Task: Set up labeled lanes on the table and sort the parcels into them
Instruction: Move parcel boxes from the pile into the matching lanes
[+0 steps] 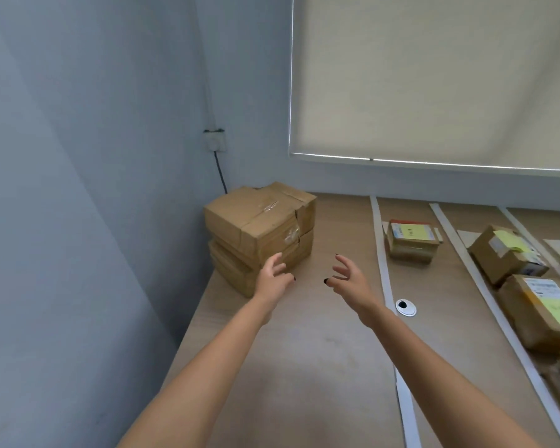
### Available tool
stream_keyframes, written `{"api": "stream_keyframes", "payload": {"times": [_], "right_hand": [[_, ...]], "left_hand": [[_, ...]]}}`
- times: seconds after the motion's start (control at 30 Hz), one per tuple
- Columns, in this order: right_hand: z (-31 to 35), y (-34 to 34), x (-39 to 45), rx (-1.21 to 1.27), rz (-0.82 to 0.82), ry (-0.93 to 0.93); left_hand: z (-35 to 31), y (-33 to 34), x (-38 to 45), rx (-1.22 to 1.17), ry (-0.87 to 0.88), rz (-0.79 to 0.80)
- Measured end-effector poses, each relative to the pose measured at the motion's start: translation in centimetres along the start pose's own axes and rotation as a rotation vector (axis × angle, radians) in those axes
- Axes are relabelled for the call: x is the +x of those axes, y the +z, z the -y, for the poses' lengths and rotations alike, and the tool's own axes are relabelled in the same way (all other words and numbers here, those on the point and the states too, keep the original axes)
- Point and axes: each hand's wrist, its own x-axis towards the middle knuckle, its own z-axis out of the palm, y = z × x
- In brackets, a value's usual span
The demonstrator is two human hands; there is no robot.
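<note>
A stack of brown cardboard parcels (pixel 261 234) stands in the far left corner of the wooden table (pixel 304 367). My left hand (pixel 272 278) hovers just in front of the stack's near corner, fingers spread and empty. My right hand (pixel 348 279) is held beside it over the bare table, fingers spread, holding nothing. White tape strips (pixel 382 263) run across the table as lane borders. In the lanes to the right lie a small parcel with a yellow note (pixel 411 240), a tilted brown parcel (pixel 505 253) and a larger parcel with a yellow note (pixel 540 308).
A round cable grommet (pixel 405 307) sits in the table by the first tape strip. A wall socket with a dark cable (pixel 214 140) is behind the stack. The blue wall borders the table's left edge. A window blind (pixel 434 76) hangs at the back.
</note>
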Motion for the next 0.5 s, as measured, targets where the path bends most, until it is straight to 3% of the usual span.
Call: {"api": "stream_keyframes", "payload": {"times": [0.5], "right_hand": [[1.8,5.9,11.5,0.043,0.040,0.064]], "left_hand": [[0.0,-13.8,13.8,-0.026,-0.055,-0.243]]}}
